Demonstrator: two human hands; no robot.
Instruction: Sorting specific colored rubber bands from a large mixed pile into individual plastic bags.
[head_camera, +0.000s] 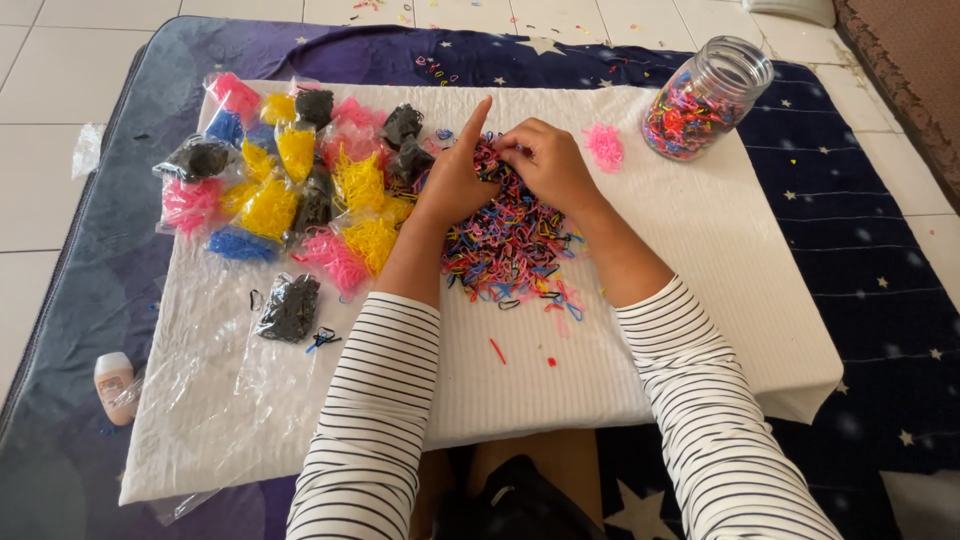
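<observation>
Both hands meet over a loose pile of tiny rubber bands (510, 245) lying near the middle of the white desk (700, 290), a little toward its far edge. The left hand (455, 180) rests on the pile's left side with its forefinger lifted and the other fingers curled; it appears to press the bands in place rather than grip any. The right hand (545, 165) is bent down onto the top of the pile, fingertips pinched narrow among the bands, though whether one is actually caught between them cannot be told.

The bands are thin small loops in mixed colours: red, pink, blue, yellow, black, tangled together, with a few strays toward the near edge.

Toward the far left corner lie small clear bags of sorted bands (290, 190), each one colour. A little pink heap (604, 146) sits just right of the hands, and a glass jar (705, 98) of mixed bands lies tilted at the far right corner.
</observation>
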